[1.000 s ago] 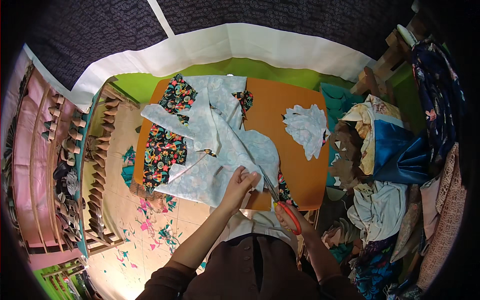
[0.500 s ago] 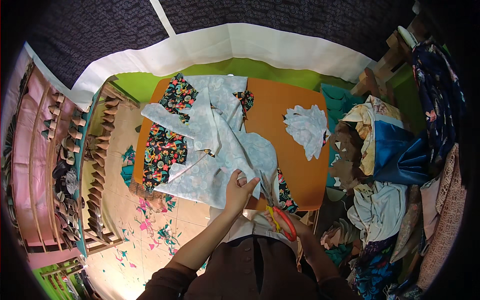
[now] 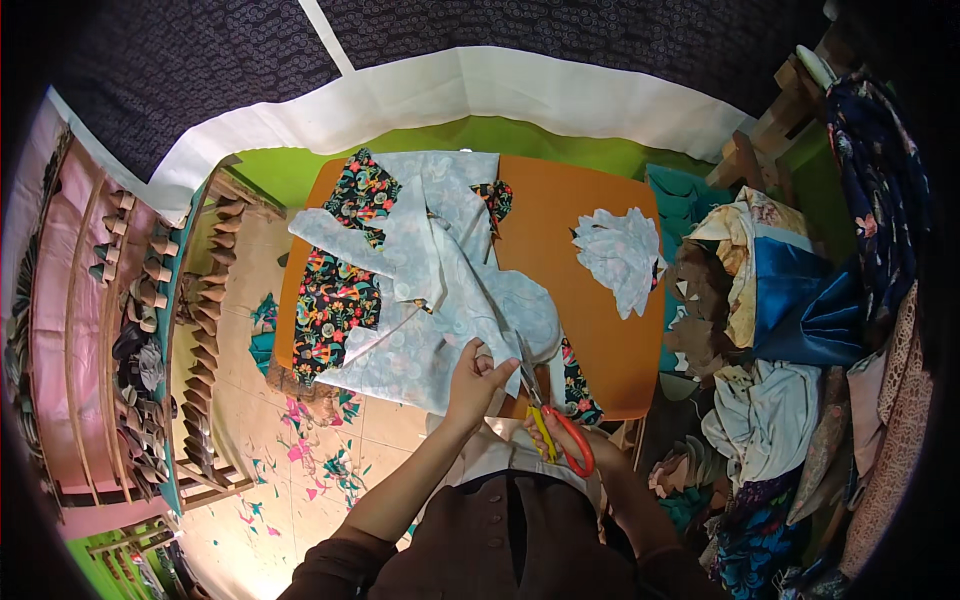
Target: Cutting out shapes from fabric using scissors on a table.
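Note:
A large piece of fabric (image 3: pixel 430 270), dark floral print on one face and pale on the other, lies folded across an orange tabletop (image 3: pixel 545 205). Its near edge is pinched between the thumb and fingers of my left hand (image 3: pixel 476 385). Just right of that hand, a pair of scissors (image 3: pixel 572 440) with red and yellow handles is gripped in my right hand (image 3: pixel 546 430). The blades point away from me and lie against the fabric edge, close to my left fingertips. A strip of dark print hangs by the near table edge, right of the blades.
A stack of cut pale fabric pieces (image 3: pixel 617 262) rests on the table's right side. Crumpled cloths (image 3: pixel 765 420) pile up farther right. Wooden racks of shoe lasts (image 3: pixel 205 340) stand at left, and scraps (image 3: pixel 340 470) litter the tiled floor. Dark patterned cloth (image 3: pixel 590 45) hangs beyond the table.
The scissors have shifted slightly left and away from me along the fabric edge. My left hand keeps its pinch, and the view has moved a little.

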Action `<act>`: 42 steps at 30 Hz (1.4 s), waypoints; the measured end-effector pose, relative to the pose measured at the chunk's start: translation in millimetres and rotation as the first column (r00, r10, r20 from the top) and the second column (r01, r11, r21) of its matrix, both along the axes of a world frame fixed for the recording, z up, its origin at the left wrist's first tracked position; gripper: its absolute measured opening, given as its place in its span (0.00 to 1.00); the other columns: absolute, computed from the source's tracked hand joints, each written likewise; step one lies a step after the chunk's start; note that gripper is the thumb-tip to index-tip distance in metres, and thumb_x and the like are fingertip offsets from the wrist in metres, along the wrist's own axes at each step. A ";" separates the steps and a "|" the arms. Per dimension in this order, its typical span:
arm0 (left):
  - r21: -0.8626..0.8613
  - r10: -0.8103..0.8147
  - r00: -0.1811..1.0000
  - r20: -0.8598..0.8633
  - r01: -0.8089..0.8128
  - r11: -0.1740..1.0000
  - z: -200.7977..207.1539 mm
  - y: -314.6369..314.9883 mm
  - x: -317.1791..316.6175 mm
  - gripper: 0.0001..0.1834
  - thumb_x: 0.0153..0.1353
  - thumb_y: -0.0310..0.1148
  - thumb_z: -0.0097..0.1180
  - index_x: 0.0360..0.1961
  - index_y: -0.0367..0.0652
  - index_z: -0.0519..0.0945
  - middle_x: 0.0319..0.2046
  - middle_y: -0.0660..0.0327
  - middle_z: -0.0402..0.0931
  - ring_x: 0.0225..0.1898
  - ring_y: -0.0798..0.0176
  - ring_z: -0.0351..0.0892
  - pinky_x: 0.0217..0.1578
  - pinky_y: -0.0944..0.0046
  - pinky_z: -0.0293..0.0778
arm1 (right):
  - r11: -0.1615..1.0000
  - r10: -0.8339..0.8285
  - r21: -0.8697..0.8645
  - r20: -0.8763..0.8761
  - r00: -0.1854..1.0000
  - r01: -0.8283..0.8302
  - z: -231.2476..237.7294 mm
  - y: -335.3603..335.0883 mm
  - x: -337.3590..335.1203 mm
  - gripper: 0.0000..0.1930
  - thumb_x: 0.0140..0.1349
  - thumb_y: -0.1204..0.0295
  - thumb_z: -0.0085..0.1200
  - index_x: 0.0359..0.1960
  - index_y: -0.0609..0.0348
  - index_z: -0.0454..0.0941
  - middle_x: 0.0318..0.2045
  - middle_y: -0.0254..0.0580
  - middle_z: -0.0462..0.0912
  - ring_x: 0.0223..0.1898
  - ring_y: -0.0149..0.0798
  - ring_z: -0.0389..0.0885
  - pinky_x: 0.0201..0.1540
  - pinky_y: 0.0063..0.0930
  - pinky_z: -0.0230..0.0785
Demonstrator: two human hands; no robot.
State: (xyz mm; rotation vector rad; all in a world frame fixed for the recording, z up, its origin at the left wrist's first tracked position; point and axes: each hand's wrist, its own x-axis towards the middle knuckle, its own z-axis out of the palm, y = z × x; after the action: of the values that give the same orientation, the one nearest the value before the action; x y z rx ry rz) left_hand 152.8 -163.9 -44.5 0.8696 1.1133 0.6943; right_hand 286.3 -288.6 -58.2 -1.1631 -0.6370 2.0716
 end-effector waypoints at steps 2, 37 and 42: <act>-0.004 0.010 1.000 0.009 -0.010 1.000 0.7 -0.3 -1.1 0.33 0.46 0.27 0.61 0.50 0.29 0.57 0.17 0.71 0.58 0.19 0.79 0.58 0.20 0.80 0.57 | 1.000 -0.004 -0.008 0.004 1.000 0.004 -4.7 -1.9 -2.2 0.24 0.61 0.49 0.28 0.40 0.61 0.61 0.24 0.32 0.61 0.25 0.25 0.62 0.29 0.19 0.62; -0.044 0.043 0.993 0.113 -0.038 0.998 9.0 0.1 -5.7 0.19 0.49 0.21 0.55 0.39 0.41 0.59 0.26 0.61 0.73 0.25 0.75 0.70 0.23 0.78 0.64 | 0.978 -0.057 -0.202 -0.011 0.998 0.053 9.5 5.7 -7.9 0.25 0.54 0.40 0.33 0.27 0.51 0.58 0.16 0.23 0.58 0.12 0.18 0.52 0.12 0.11 0.46; -0.072 -0.015 0.998 0.069 0.020 0.997 7.3 1.4 -14.1 0.18 0.49 0.21 0.54 0.37 0.41 0.60 0.26 0.62 0.73 0.25 0.75 0.70 0.23 0.78 0.64 | 0.991 -0.027 -0.133 0.011 1.000 0.028 4.5 0.6 -3.9 0.25 0.54 0.41 0.33 0.25 0.52 0.59 0.16 0.24 0.59 0.11 0.18 0.53 0.12 0.11 0.47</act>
State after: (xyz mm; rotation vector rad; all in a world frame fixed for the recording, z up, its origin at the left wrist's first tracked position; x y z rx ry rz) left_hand 138.7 -162.5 -37.2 0.7873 1.0623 0.6610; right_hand 282.4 -288.0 -53.7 -1.2493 -0.4910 2.1132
